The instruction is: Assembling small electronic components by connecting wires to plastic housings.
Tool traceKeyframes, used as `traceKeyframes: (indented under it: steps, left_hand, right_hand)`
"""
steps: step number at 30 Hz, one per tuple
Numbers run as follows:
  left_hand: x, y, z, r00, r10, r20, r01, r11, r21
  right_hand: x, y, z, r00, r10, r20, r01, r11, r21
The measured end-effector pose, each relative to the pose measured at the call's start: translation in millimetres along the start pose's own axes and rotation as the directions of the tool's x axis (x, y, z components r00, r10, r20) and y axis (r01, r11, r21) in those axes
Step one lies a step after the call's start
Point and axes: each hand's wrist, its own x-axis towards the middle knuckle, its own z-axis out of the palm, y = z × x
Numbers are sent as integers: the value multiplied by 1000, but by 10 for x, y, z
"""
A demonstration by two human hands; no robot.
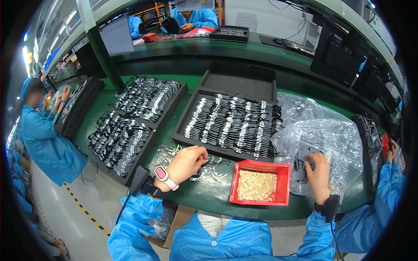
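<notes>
My left hand [185, 166], with a watch on its wrist, is over the green table in front of the black tray. Its thumb and fingers are pressed together beside a small dark cabled part [220, 162]; what they pinch is too small to make out. Under and around this hand lie scattered small silvery pieces [164, 157]. My right hand [318, 176] is over a clear plastic bag [331, 135], its thumb and index finger apart next to several dark small parts [299, 167]. Between my hands stands a red bin [284, 182] holding small beige pieces [257, 185].
Ahead, a black foam tray [185, 138] holds rows of small silver parts with black cables [235, 122]. Another filled tray [150, 139] stands to its left. One person [48, 130] works at far left, another's hands [392, 152] at right. Monitors [337, 52] hang at right.
</notes>
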Motion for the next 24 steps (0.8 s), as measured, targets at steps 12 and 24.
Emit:
traceKeyframes:
  steps: [12, 24]
  left_hand:
    - [-69, 18, -135, 959, -267, 92, 278, 835, -474]
    - [-100, 45, -190, 955, -279, 96, 278, 741, -611]
  right_hand:
    - [24, 17, 62, 998, -22, -64, 20, 1000, -21]
    - [49, -63, -65, 958, 187, -217, -135, 963, 232]
